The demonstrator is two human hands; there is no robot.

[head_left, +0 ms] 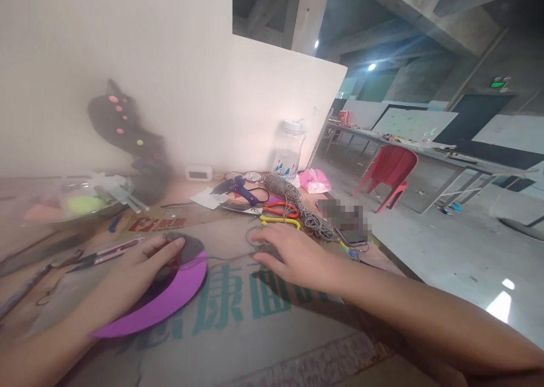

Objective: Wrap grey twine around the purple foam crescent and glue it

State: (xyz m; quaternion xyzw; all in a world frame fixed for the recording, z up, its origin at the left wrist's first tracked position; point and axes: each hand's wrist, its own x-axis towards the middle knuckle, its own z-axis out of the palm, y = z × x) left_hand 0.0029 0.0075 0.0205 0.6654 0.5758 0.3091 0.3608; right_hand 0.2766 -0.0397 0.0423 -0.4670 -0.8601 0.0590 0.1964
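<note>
My left hand (140, 265) lies flat with fingers stretched out on a round purple-and-dark disc (170, 299) that rests on brown cardboard (255, 330) with green printed characters. My right hand (293, 256) rests palm down on the cardboard, fingers spread, with its fingertips next to a thin dark wire loop (250, 237). Neither hand grips anything. Yellow-handled scissors (280, 221) and red-handled scissors (283, 208) lie just beyond my right hand.
A blue glue gun (236, 188), a coil of grey cord (304, 208), a clear water bottle (289, 149), a pink bag (314, 180) and a phone (352, 237) lie behind. A white wall stands at the back. A bowl of supplies (80, 205) sits left. The table edge runs along the right.
</note>
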